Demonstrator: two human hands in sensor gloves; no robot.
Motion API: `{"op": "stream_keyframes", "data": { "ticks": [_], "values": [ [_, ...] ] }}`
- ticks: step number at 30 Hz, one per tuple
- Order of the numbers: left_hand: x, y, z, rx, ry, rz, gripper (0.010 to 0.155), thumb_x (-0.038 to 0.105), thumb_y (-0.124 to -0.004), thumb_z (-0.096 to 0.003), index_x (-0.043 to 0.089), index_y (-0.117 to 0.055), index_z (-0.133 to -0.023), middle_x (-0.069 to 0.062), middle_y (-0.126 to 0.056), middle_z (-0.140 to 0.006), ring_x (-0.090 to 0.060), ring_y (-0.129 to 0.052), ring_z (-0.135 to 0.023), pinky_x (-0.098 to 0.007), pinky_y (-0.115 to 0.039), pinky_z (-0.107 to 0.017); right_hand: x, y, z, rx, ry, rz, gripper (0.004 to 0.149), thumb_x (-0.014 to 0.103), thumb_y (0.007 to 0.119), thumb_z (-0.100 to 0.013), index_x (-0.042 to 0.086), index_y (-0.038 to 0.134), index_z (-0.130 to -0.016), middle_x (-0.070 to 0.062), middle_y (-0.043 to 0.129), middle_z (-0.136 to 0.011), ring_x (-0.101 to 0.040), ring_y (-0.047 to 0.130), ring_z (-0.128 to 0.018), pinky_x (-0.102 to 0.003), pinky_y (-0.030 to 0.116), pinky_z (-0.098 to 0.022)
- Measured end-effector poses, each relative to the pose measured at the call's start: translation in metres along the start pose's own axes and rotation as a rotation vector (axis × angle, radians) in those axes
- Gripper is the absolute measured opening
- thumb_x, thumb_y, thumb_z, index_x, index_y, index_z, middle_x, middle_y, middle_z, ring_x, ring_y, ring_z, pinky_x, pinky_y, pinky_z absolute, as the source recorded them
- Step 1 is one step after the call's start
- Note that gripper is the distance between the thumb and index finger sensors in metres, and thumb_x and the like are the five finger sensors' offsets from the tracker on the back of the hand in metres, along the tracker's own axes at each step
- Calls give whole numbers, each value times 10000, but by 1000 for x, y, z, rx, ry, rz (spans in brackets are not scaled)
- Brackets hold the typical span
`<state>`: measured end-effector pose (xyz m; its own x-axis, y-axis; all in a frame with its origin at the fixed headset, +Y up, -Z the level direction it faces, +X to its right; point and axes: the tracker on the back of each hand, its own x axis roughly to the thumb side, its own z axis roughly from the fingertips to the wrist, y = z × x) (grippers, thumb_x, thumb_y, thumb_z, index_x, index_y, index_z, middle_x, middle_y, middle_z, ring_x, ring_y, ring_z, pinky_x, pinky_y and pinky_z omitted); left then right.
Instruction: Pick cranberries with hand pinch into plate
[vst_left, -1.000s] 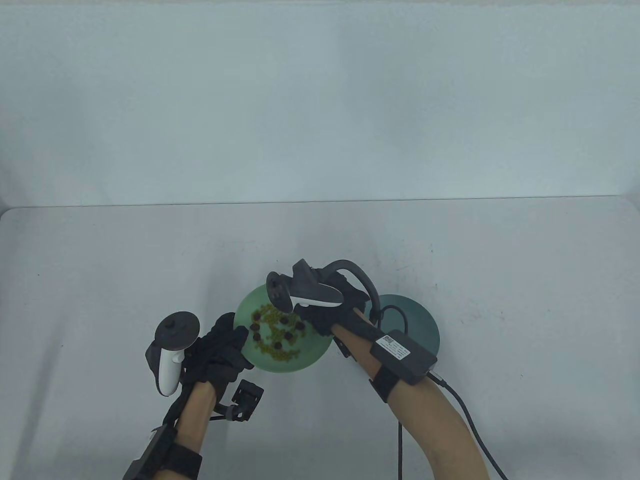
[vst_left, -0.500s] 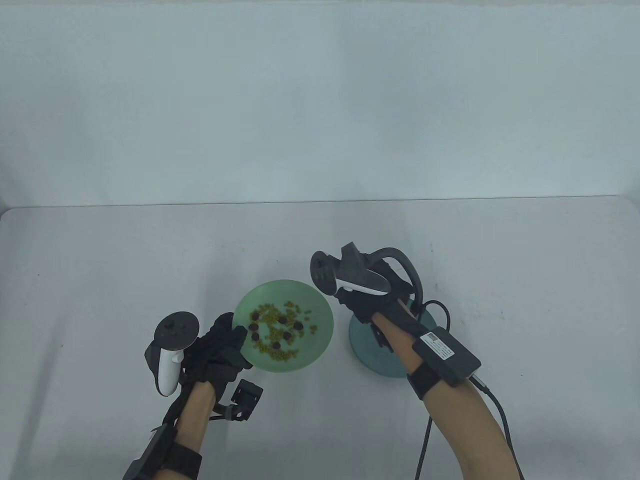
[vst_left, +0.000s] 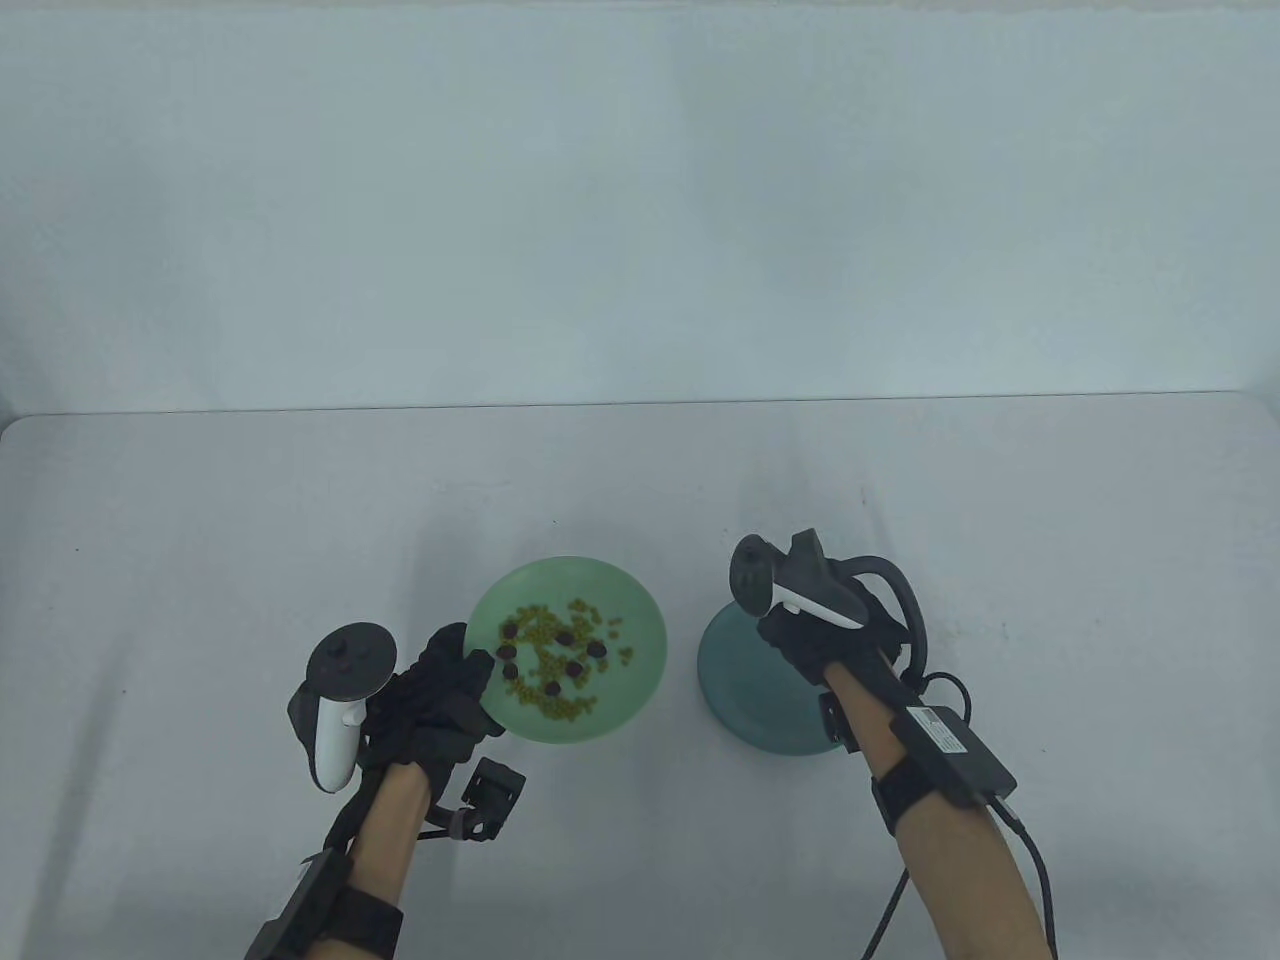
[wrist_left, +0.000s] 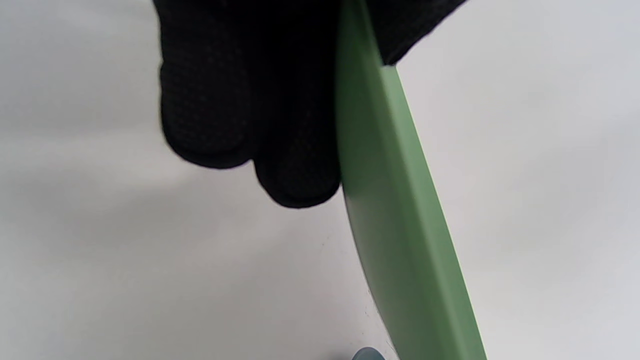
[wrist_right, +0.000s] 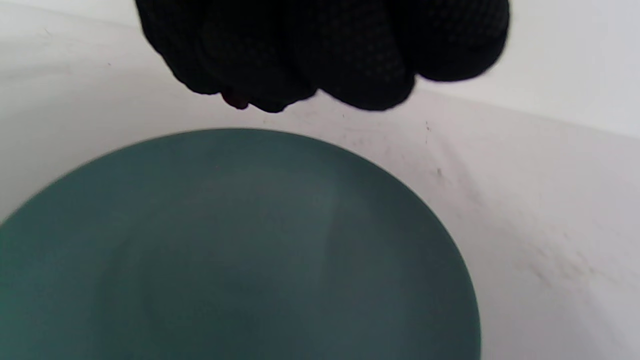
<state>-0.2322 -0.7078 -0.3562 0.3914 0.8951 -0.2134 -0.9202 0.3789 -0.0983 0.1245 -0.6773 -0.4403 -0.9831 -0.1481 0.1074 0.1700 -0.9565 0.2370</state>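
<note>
My left hand (vst_left: 440, 690) has the light green plate (vst_left: 640, 640) by its near-left rim: thumb on top, fingers (wrist_left: 295, 150) curled under the edge, so that grip is clamped on the plate. In the left wrist view you just see the rim running edge-on past my black glove.

The plate has a scatter of small yellow-green bits (vst_left: 548, 695) with the dark cranberries (vst_left: 575, 668) mixed in, mostly around the middle.

My right hand (vst_left: 810, 640) is over the far side of the dark teal plate (vst_left: 740, 690), which sits on the surface (vst_left: 200, 520) just right of the green one, close but not touching. In the right wrist view my fingertips (wrist_right: 270, 95) are bunched together, and there's a tiny dark red something (wrist_right: 235, 101) poking out between them. It looks like one cranberry pinched in that grip, though it's pretty small and blurry. The teal plate below looks bare where I can see it, and my hand is above it, not touching.
</note>
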Motion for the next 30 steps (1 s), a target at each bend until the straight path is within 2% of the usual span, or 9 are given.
{"op": "stream_keyframes", "data": {
  "ticks": [10, 17, 23, 30],
  "values": [
    [0, -1, 0, -4, -5, -4, 579, 227, -675, -587, -23, -474, -1069, -156, -821, -842, -187, -1097, -523, -350, -948, -446, -3, 38, -11, 52, 41, -40, 443, 463, 777, -514, 161, 874, -824, 106, 935, -449, -56, 949, -328, -311, 871, -342],
    [0, -1, 0, -5, -7, -6, 578, 228, -675, -587, -21, -476, -1069, -157, -821, -842, -188, -1098, -522, -352, -947, -447, -3, 45, -12, 57, 56, -30, 452, 475, 773, -511, 168, 873, -828, 115, 930, -456, -59, 951, -338, -313, 871, -348],
    [0, -2, 0, -3, -5, -9, 579, 230, -676, -587, -22, -475, -1068, -158, -821, -842, -187, -1098, -522, -353, -946, -446, -8, 32, -7, 16, 66, -24, 507, 508, 761, -505, 158, 856, -860, 119, 924, -466, -62, 953, -347, -317, 870, -354],
    [-1, -1, 0, 2, 0, -5, 581, 231, -676, -587, -24, -474, -1069, -157, -822, -841, -186, -1098, -521, -350, -947, -445, -8, -10, 11, -66, 34, -6, 497, 506, 759, -510, 164, 853, -859, 120, 923, -466, -65, 954, -348, -318, 870, -355]
  ]
}}
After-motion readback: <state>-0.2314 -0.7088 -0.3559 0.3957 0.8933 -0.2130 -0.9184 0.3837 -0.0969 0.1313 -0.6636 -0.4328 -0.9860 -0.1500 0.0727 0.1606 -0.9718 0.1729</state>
